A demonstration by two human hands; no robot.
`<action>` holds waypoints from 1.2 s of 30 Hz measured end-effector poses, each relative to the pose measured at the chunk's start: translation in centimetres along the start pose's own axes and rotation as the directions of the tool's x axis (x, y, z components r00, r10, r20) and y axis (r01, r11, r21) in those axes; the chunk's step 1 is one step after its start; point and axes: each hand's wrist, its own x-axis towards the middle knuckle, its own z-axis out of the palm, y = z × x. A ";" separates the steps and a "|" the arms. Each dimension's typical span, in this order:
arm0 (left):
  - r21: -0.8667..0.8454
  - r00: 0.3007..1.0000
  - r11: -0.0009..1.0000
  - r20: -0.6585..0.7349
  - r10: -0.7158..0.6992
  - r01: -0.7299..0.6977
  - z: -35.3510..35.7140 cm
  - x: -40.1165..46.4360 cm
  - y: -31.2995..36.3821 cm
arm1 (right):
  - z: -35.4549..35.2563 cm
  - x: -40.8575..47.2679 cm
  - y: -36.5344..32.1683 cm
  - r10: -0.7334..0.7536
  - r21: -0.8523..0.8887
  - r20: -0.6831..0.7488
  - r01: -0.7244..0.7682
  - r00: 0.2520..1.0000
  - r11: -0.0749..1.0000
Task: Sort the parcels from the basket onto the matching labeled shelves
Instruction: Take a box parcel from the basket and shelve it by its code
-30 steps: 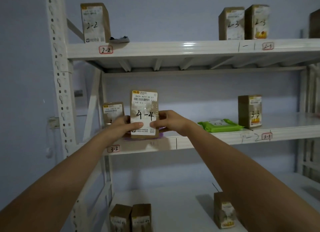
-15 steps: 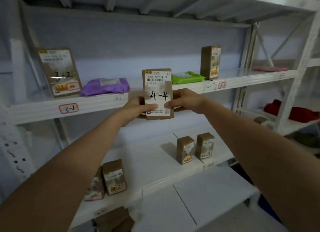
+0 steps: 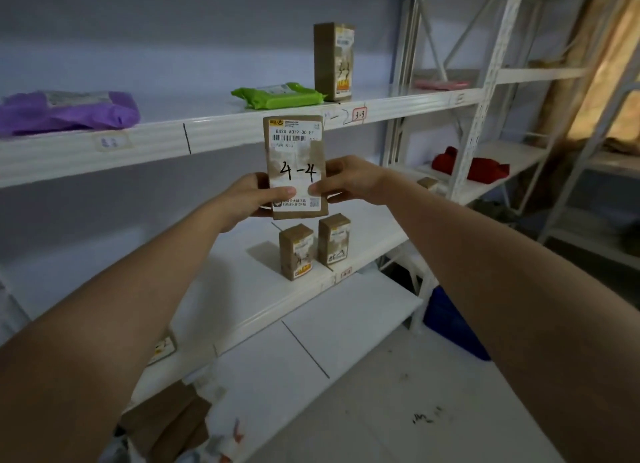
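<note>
You stand before the white shelving rack, whose upper shelf edge carries a red-bordered tag reading 3-3; a tall carton sits at that edge above the tag, with a green pouch beside it and a purple pouch toward the left end. On the shelf below, two small cartons stand side by side at the front edge. In mid-air before the upper shelf edge, your left hand and right hand pinch the parcel by its lower sides, thumbs on its face. It looks stiff, light cardboard; hold the side edges. Handwritten: 4-4; printed: 842A A019 00 E1.
</note>
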 end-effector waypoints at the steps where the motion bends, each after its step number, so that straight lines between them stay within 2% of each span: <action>1: 0.006 1.000 1.000 0.007 -0.004 0.004 0.6 0.4 0.0 | -0.5 -0.1 0.5 0.005 0.006 0.004 -0.005 1.000 1.000; 19: 0.130 0.992 0.984 -0.002 -0.126 0.125 12.3 9.6 0.7 | -12.4 0.7 11.5 0.014 0.135 0.084 -0.026 0.996 0.990; 28: 0.065 0.990 0.992 0.078 -0.116 0.111 19.6 15.0 1.0 | -19.0 0.1 17.2 0.065 0.124 0.015 -0.067 0.998 0.990; 36: -0.037 0.976 0.992 0.190 -0.109 0.118 26.5 24.7 -2.5 | -25.4 1.9 24.5 0.169 0.076 -0.092 -0.163 0.981 0.984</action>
